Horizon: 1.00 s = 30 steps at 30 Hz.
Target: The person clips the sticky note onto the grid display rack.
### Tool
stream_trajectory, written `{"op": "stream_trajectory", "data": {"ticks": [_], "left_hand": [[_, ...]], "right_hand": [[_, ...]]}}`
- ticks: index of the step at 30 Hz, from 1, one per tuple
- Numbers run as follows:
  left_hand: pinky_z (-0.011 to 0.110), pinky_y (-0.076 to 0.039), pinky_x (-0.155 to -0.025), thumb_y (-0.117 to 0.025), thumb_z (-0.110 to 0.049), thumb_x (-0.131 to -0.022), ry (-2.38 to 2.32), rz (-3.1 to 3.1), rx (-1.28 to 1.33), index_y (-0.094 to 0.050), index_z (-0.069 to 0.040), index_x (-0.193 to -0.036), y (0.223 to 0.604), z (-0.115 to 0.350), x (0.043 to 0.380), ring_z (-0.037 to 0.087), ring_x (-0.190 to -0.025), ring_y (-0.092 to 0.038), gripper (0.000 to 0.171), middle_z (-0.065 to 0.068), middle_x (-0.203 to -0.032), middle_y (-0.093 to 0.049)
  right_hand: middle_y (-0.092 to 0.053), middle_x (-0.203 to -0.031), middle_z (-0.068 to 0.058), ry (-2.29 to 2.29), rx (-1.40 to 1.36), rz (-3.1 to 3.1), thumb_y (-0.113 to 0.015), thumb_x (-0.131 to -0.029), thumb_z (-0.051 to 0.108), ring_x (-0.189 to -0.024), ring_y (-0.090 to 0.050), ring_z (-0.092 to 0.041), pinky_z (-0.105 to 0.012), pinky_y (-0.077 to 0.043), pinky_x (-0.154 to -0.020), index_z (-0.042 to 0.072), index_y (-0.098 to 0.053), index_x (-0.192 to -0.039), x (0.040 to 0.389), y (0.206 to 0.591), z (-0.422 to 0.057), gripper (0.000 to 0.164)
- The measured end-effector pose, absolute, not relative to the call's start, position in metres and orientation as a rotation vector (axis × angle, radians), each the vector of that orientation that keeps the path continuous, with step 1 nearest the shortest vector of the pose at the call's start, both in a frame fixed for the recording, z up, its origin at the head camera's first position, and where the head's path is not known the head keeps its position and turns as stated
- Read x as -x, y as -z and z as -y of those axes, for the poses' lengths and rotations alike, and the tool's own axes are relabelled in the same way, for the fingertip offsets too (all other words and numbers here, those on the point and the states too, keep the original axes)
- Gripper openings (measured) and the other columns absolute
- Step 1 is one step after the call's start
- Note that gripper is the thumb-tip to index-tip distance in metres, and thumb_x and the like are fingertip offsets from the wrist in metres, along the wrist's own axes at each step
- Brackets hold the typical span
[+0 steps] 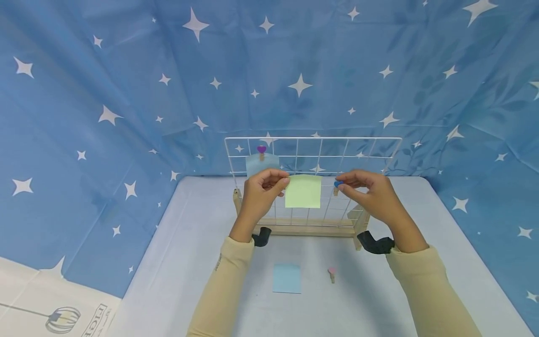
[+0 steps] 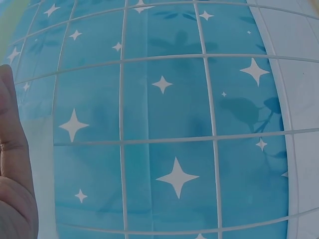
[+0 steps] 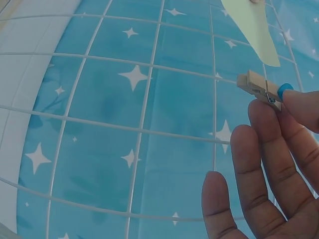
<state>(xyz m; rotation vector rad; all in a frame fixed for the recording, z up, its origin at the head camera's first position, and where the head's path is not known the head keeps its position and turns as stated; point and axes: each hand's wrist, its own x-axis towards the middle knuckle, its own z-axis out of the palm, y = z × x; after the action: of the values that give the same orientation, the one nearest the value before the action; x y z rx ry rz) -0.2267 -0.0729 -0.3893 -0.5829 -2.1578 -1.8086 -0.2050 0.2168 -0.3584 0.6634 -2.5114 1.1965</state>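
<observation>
My left hand (image 1: 263, 192) pinches a pale green paper note (image 1: 303, 192) by its upper left corner, holding it in front of a white wire grid (image 1: 313, 138). Between thumb and fingertips, my right hand (image 1: 370, 192) holds a small wooden clothespin (image 3: 256, 85) with a blue decoration on it. The clothespin is to the right of the green note, apart from it. In the right wrist view the other fingers are spread beneath it. A light blue note (image 1: 257, 164) hangs at the grid's upper left under a clothespin with a purple heart (image 1: 261, 149).
The grid stands upright on a wooden base (image 1: 303, 230). Nearer on the white table (image 1: 202, 281) lie a second light blue note (image 1: 287, 278) and a clothespin with a pink top (image 1: 332, 274). A blue star-patterned cloth (image 1: 294, 56) hangs behind and along the sides.
</observation>
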Motion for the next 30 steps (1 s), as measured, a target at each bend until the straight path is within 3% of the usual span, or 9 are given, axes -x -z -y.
{"op": "stream_trajectory", "data": {"ticks": [12,18,26,30], "left_hand": [[0.032,-0.065,-0.073,-0.075,-0.013,-0.104,1.798,2.149,0.597,-0.079,-0.001,-0.114,0.387,0.072,0.231,0.013,-0.075,-0.072,0.016,0.012,-0.099,-0.079],[0.03,-0.064,-0.073,-0.075,-0.014,-0.104,1.823,2.155,0.587,-0.079,-0.001,-0.114,0.384,0.07,0.234,0.026,-0.079,-0.074,0.017,0.011,-0.1,-0.079],[0.031,-0.065,-0.074,-0.076,-0.015,-0.103,1.851,2.153,0.568,-0.079,-0.002,-0.114,0.381,0.065,0.237,0.025,-0.082,-0.074,0.017,0.011,-0.102,-0.079],[0.031,-0.065,-0.074,-0.076,-0.015,-0.104,1.858,2.135,0.573,-0.078,-0.001,-0.113,0.38,0.063,0.239,0.037,-0.086,-0.074,0.017,0.012,-0.102,-0.079]], "right_hand": [[-0.081,-0.108,-0.013,-1.139,-0.672,2.494,-0.076,-0.1,0.003,-0.096,-0.071,-0.007,-0.017,-0.053,-0.08,0.002,-0.08,-0.118,0.207,0.35,-0.215,0.019],[-0.081,-0.103,-0.01,-1.148,-0.712,2.445,-0.077,-0.098,0.001,-0.093,-0.069,-0.002,-0.016,-0.052,-0.081,0.003,-0.081,-0.115,0.209,0.348,-0.214,0.017],[-0.081,-0.103,-0.011,-1.101,-0.686,2.455,-0.076,-0.099,0.002,-0.094,-0.073,-0.024,-0.024,-0.054,-0.083,0.003,-0.08,-0.112,0.21,0.344,-0.21,0.014],[-0.08,-0.103,-0.013,-1.111,-0.679,2.453,-0.076,-0.099,0.001,-0.092,-0.072,-0.014,-0.021,-0.053,-0.081,0.001,-0.079,-0.114,0.212,0.341,-0.209,0.015]]}}
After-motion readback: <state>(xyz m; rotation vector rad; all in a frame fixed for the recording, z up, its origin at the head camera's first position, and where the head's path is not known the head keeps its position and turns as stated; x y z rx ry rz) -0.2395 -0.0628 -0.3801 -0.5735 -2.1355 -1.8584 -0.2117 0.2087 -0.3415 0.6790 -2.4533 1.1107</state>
